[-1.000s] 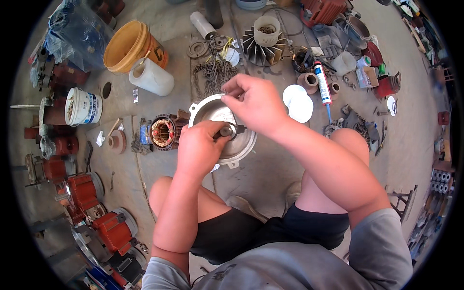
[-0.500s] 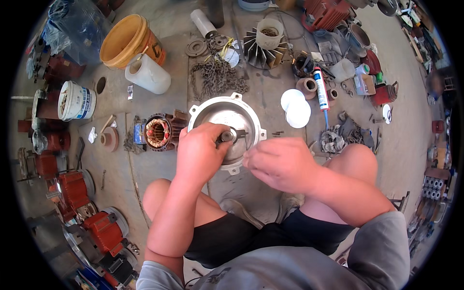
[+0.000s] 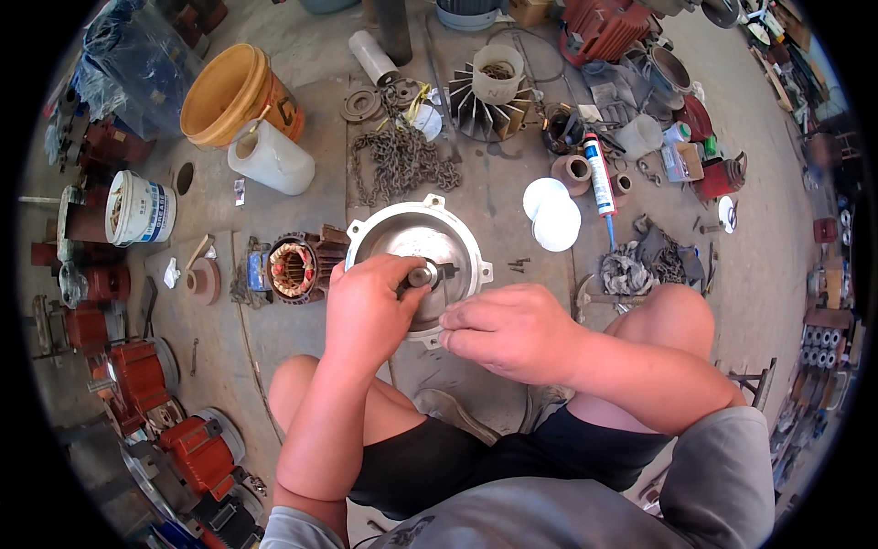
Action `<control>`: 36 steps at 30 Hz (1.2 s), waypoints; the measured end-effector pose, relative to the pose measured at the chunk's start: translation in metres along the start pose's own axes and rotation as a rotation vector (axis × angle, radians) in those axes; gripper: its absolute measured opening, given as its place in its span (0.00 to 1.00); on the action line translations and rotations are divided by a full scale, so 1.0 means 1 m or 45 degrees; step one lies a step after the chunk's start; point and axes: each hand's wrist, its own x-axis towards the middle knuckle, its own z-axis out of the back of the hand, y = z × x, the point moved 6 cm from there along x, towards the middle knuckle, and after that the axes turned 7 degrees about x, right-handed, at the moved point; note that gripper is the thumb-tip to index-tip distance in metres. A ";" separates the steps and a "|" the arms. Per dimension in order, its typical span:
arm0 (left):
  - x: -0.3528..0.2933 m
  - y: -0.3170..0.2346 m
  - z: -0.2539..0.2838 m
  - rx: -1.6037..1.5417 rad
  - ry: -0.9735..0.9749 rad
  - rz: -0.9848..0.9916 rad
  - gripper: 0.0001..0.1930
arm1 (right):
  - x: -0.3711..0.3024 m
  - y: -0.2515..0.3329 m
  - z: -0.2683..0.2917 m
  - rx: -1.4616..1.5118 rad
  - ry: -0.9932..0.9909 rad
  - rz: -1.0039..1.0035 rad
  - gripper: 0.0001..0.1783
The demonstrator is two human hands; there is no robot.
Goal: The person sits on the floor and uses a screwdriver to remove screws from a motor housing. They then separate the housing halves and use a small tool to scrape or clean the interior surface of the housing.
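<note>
A round, silvery metal housing (image 3: pixel 413 238) with bolt lugs on its rim lies on the floor between my knees. At its middle stands a short round metal shaft (image 3: pixel 421 275), with a dark flat piece (image 3: pixel 447 271) beside it. My left hand (image 3: pixel 370 297) reaches over the left side of the housing, thumb and fingers closed round the shaft. Over the lower right rim is my right hand (image 3: pixel 508 329), its fingertips pressed together in a pinch. Anything between those fingertips is too small or hidden to make out.
A motor stator with copper windings (image 3: pixel 294 268) sits left of the housing. Beyond lie a rusty chain (image 3: pixel 398 165), a finned wheel (image 3: pixel 489 114) and a whitish jug (image 3: pixel 272 160). To the right are white discs (image 3: pixel 556 224), a sealant tube (image 3: pixel 599 174) and small bolts (image 3: pixel 519 265).
My right hand has shifted slightly left and down, while my left hand keeps its hold on the shaft. The whole view has tilted a little, so the housing appears lower.
</note>
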 end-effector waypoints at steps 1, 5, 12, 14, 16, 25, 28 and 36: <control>0.000 -0.001 0.001 0.004 -0.009 -0.012 0.16 | 0.000 0.000 -0.001 0.005 0.006 0.004 0.07; 0.000 -0.003 0.002 0.009 -0.021 -0.031 0.16 | 0.000 -0.005 -0.002 0.040 -0.002 -0.031 0.07; -0.003 0.001 0.001 0.015 -0.037 -0.029 0.16 | 0.011 -0.019 0.010 0.150 -0.157 -0.168 0.10; -0.002 0.000 0.002 0.015 -0.035 -0.031 0.16 | 0.009 -0.018 0.009 0.144 -0.113 -0.180 0.10; -0.002 0.000 0.002 0.010 -0.042 -0.046 0.16 | 0.013 -0.019 0.011 0.171 -0.174 -0.187 0.10; 0.002 -0.002 0.004 -0.025 0.018 -0.068 0.17 | 0.043 -0.086 0.011 0.592 -0.463 -0.831 0.09; 0.003 -0.003 0.003 -0.008 0.041 -0.053 0.17 | 0.052 -0.093 0.007 0.602 -0.469 -0.881 0.11; 0.001 0.002 -0.002 0.009 0.115 0.057 0.15 | 0.062 -0.080 0.009 0.293 -0.467 -0.777 0.08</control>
